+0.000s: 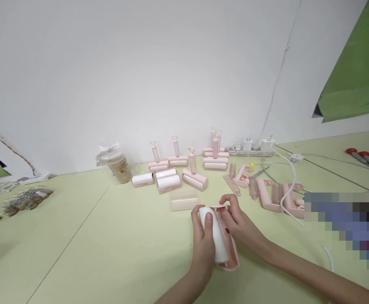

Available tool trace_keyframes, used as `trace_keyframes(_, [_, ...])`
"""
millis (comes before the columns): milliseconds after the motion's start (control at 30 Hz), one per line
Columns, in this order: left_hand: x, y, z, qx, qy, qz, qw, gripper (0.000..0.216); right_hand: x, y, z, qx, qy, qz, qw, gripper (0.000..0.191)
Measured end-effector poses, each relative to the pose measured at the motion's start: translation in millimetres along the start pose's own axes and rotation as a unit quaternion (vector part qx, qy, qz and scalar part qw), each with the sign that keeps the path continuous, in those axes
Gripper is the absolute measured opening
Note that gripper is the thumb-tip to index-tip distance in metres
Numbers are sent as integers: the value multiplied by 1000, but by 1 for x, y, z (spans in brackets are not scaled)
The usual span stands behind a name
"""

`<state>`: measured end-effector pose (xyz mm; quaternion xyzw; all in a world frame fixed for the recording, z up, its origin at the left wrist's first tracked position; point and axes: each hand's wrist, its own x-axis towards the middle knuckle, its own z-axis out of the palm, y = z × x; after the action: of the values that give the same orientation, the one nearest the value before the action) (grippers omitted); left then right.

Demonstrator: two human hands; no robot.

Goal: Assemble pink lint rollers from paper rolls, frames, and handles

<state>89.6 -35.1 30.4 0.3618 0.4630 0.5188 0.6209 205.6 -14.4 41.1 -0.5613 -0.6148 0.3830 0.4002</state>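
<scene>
White roll [215,236] and pink holder [230,249] fill both hands [222,230].

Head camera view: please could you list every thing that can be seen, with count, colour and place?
white roll: one, white, in both hands, lying in the pink frame
pink frame: one, pink, under the roll
clear cover: one, see-through, on the table behind the hands
finished rollers: several, pink and white, near the wall
loose pink parts: several, pink, right of the hands
plastic cup: one, beige, wrapped in a bag, by the wall
power strip: one, white, by the wall
screwdrivers: red handles, far right
table: pale green
left hand: on the roll
right hand: on the frame
</scene>
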Motion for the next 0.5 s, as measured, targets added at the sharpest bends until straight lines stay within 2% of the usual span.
trace_keyframes(167, [-6, -2, 7, 16, 10, 6, 1000, 54, 0, -4, 2, -64, 26, -36, 997, 7])
trace_keyframes(233, [-6, -2, 8, 19, -12, 15, 1000, 62, 0, -7, 0, -68, 17, -32, 997, 7])
trace_keyframes(300, [-5, 2, 6, 22, -61, 15, 998, 69, 1, -8, -4, -84, -6, -29, 996, 9])
trace_keyframes(400, [-1, 14, -4, 44, -148, -2, 988, 67, 4, -12, -15, -86, -95, -9, 992, 6])
trace_keyframes(500, [5, 29, -21, 125, -187, 6, 974, 59, 9, -17, -27, -78, -210, -11, 974, 16])
